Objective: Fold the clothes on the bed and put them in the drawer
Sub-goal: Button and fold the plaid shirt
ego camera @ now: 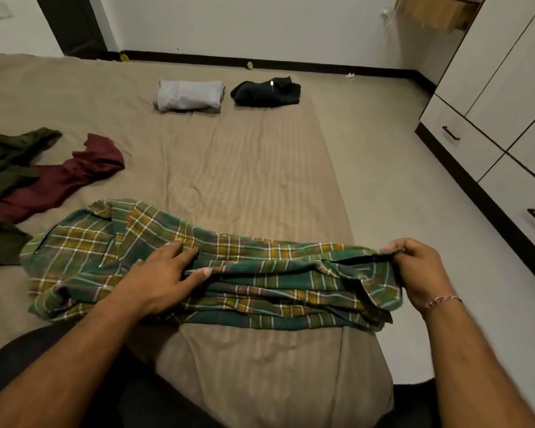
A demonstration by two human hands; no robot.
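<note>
1. At the near end of the bed (229,168), a green and yellow plaid shirt (260,273) lies stretched sideways across the tan sheet, partly folded lengthwise into a long band, its right end at the mattress edge.
2. The left hand (164,273) rests on the shirt's middle, fingers spread and nearly straight, thumb tucked against a fold.
3. The right hand (414,267) pinches the shirt's right end, fingers curled round the bunched cloth, lifting it slightly; a thin thread bracelet (442,301) circles the wrist.
4. The sheet is soft and rippled with shallow creases; bare sheet lies between the shirt and the far clothes.
5. To the left, a maroon garment (62,177) and a dark olive garment (3,168) lie crumpled, touching each other.
6. Farther up, a folded pale grey garment (189,95) and a folded black garment (266,92) sit side by side, slightly apart.
7. On the right, pale floor (399,186) separates the bed from white drawers (464,140) with dark bar handles, all closed.
</note>
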